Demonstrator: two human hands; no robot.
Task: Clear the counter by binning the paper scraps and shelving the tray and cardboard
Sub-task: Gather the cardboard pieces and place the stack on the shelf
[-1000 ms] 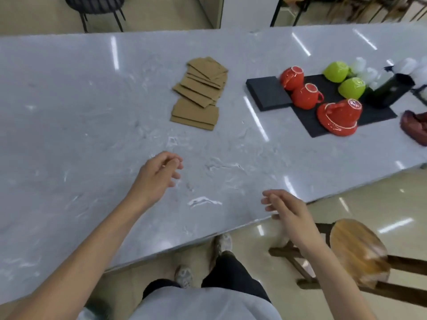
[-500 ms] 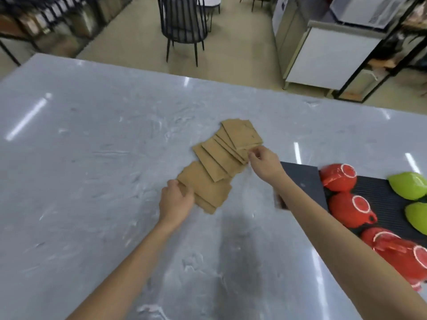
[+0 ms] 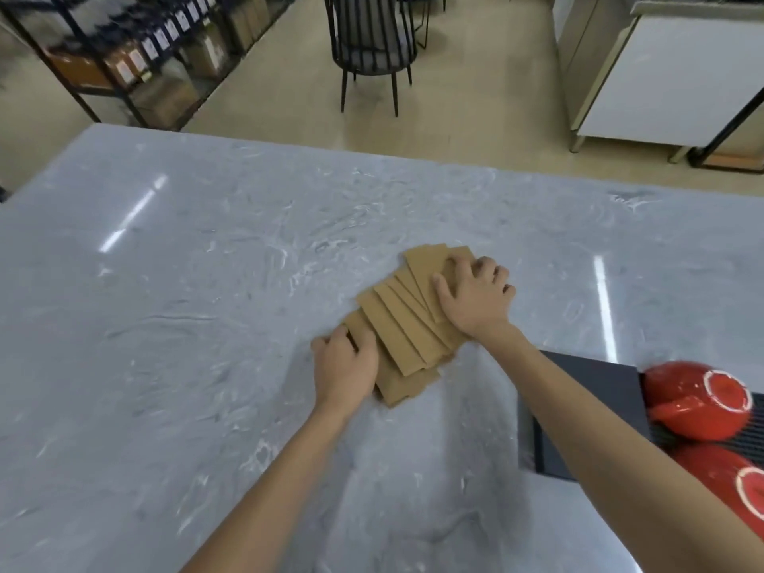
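The scene is evenly and brightly lit from overhead, with white streaks of glare reflected on the grey marbled stone counter (image 3: 206, 324). Soft shadows are cast beneath both forearms. Blur and wide-angle bending are seen towards the edges, notably at the dark metal storage shelving (image 3: 124, 64).

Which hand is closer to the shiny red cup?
The right hand. It rests on the far end of the cardboard pieces, on the side toward the red cup. The left hand grips the stack's near-left corner, farther from the cup.

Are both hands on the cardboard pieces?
Yes: the left hand presses the near end of the cardboard pieces and the right hand the far end.
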